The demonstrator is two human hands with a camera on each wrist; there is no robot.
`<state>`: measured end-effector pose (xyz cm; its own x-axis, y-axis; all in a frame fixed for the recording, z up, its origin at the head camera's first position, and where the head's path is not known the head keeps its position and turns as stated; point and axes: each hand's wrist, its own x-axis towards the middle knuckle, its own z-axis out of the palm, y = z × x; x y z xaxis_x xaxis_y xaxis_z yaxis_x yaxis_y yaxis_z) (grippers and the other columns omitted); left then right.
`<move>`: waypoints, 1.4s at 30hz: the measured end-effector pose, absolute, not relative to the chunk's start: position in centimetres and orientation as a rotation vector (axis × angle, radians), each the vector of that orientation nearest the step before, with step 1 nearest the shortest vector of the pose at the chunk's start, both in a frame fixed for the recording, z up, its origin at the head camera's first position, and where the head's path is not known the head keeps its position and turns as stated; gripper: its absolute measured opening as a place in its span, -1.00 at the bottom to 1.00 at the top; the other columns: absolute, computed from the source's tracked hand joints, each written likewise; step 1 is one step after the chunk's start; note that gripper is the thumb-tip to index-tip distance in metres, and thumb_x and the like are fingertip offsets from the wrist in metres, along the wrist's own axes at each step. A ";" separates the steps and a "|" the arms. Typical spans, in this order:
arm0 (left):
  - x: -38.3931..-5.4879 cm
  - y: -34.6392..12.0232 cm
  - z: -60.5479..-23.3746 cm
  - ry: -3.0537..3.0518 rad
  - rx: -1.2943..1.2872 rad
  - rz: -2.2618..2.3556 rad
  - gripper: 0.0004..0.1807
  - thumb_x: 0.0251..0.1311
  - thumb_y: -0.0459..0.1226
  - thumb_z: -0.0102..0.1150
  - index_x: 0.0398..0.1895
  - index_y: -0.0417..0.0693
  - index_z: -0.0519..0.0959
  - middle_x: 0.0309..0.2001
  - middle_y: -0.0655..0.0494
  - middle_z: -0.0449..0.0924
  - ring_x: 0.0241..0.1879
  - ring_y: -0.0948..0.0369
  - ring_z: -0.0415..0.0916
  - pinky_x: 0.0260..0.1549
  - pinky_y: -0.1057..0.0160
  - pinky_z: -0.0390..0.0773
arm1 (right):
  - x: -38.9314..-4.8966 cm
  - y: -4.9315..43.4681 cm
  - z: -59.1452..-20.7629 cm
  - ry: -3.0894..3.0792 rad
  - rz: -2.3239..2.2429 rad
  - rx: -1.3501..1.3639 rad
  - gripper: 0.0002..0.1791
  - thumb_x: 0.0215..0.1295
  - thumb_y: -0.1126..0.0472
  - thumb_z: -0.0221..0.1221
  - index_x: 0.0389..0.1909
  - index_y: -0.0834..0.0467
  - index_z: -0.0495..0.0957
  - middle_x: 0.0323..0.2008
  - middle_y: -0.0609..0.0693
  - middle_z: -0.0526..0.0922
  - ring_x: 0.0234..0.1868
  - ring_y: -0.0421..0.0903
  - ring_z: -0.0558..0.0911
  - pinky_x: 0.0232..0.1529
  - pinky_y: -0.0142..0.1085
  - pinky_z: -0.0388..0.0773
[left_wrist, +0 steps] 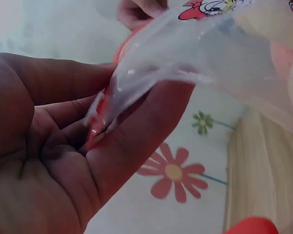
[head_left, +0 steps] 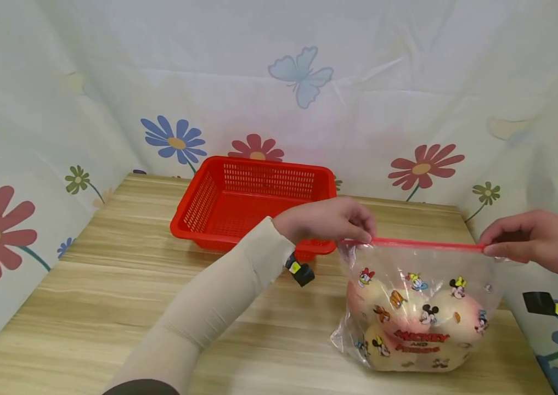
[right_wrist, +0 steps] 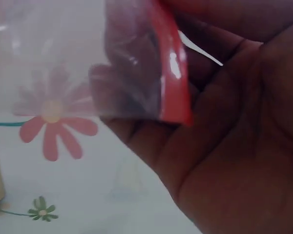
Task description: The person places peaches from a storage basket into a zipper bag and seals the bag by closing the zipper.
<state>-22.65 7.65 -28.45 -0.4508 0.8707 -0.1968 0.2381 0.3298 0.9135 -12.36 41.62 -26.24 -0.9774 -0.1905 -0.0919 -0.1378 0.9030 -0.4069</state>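
Note:
A clear zip bag (head_left: 417,274) with cartoon prints and a red zip strip (head_left: 427,243) stands at the right of the table. Inside it are several round, pale yellow-pink fruits that look like peaches (head_left: 456,315). My left hand (head_left: 328,219) pinches the top left corner, its thumb and fingers on either side of the plastic in the left wrist view. At the strip's right end, my right hand (head_left: 540,241) holds the top edge between thumb and fingers. The strip runs taut between both hands. In the right wrist view its red end (right_wrist: 176,97) lies against the fingers.
Behind my left forearm, a red plastic basket (head_left: 254,203) with slotted sides sits near the table's back edge; nothing shows in its visible part. A white curtain (head_left: 209,71) printed with flowers and a butterfly surrounds the wood-grain table (head_left: 91,296).

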 end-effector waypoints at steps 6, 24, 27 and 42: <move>-24.9 9.3 -29.8 2.061 0.967 1.042 -0.94 0.32 -0.30 0.13 -0.24 -0.08 0.58 -0.35 0.01 0.57 -0.44 0.16 0.56 -0.34 0.26 0.70 | -14.0 42.5 -27.1 2.941 -0.610 -0.229 -0.92 0.29 0.24 0.22 -0.24 0.11 0.66 -0.35 -0.16 0.65 -0.42 -0.31 0.48 -0.42 -0.43 0.47; -30.0 12.9 -30.4 2.394 0.837 0.815 -0.85 0.33 -0.26 0.08 -0.12 -0.08 0.58 -0.30 0.06 0.57 -0.41 0.19 0.49 -0.40 0.38 0.62 | -20.4 42.8 -29.0 2.967 -0.488 -0.044 -0.65 0.31 0.03 0.20 -0.07 0.21 0.65 -0.11 0.24 0.63 -0.10 0.13 0.46 -0.29 -0.20 0.46; -30.6 13.5 -30.7 2.458 0.792 0.786 -0.85 0.31 -0.26 0.10 -0.12 -0.06 0.59 -0.25 0.09 0.59 -0.36 0.19 0.51 -0.41 0.39 0.61 | -21.3 42.6 -29.6 3.013 -0.472 -0.044 -0.66 0.32 0.05 0.18 -0.06 0.22 0.64 -0.10 0.27 0.63 -0.09 0.15 0.46 -0.21 -0.05 0.49; -31.5 15.4 -32.5 2.669 0.747 0.630 -0.74 0.29 -0.27 0.09 0.03 -0.04 0.54 -0.04 0.14 0.60 -0.17 0.22 0.48 -0.14 0.35 0.60 | -23.1 41.7 -33.8 3.153 -0.635 0.155 -0.64 0.37 0.08 0.15 -0.04 0.30 0.59 -0.12 0.35 0.62 -0.16 0.22 0.51 -0.20 0.08 0.58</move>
<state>-31.51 15.41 -32.54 -0.8206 0.5478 -0.1629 0.4172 0.7690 0.4843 -23.12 41.73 -33.81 -0.9923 0.1093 0.0575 0.0785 0.9178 -0.3893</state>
